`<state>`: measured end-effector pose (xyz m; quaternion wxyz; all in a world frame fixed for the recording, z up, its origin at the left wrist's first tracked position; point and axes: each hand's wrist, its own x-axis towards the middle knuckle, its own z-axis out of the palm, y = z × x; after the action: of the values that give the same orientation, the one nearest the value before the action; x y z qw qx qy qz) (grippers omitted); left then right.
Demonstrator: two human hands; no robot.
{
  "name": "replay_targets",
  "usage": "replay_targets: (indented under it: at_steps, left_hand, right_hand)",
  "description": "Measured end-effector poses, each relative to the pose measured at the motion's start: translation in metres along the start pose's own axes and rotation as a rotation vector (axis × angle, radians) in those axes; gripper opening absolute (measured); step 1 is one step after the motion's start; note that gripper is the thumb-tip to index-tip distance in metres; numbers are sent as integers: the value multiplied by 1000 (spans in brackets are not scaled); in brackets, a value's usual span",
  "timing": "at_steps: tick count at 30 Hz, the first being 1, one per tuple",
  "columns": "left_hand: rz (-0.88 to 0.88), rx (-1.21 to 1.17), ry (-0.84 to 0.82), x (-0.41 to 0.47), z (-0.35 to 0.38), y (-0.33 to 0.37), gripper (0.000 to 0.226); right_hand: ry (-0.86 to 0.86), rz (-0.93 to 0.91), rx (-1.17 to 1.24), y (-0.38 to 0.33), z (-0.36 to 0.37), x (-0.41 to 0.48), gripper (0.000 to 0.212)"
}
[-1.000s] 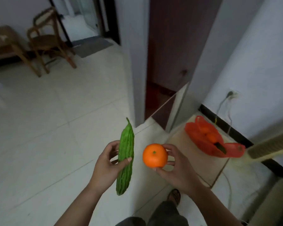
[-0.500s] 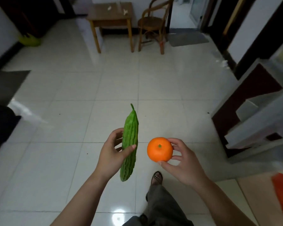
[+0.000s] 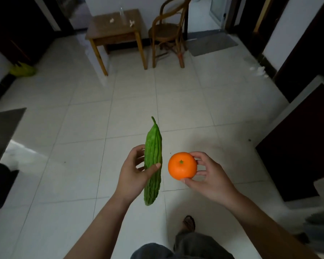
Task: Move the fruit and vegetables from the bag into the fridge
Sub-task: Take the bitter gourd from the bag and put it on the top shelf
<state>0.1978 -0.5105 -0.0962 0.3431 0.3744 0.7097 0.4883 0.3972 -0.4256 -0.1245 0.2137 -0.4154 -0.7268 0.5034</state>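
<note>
My left hand [image 3: 133, 174] grips a long green bitter gourd [image 3: 153, 146] around its middle, stem end pointing away from me. My right hand [image 3: 211, 176] holds a round orange [image 3: 182, 166] between thumb and fingertips, its green stem spot facing up. Both are held out in front of me, side by side above the white tiled floor. Neither the red bag nor the fridge is in view.
A wooden table [image 3: 114, 32] and a wooden chair [image 3: 166, 32] stand at the far wall. Dark red cabinet fronts [image 3: 303, 139] line the right side. A yellow-green bag [image 3: 22, 70] lies at the far left. A grey mat [image 3: 211, 43] lies by a doorway. My sandalled foot [image 3: 189, 223] is below.
The view has swung left, away from the red bag and the wall, and now faces the open room. Both hands keep the same hold on the gourd and the orange.
</note>
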Motion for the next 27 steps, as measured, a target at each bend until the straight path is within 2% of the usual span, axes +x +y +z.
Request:
replay_targets:
  at_steps: [7,22,27]
  left_hand:
    - [101,22,-196,105,43,36,49]
    - [342,52,-707,350,184,112,52]
    - [424,97,-883,391,238,129,56]
  right_hand:
    - [157,32,30,-1,-46,69,64]
    - [692,175,-72,22,-155,206,64]
    - [924,263,-37,35,-180,207,67]
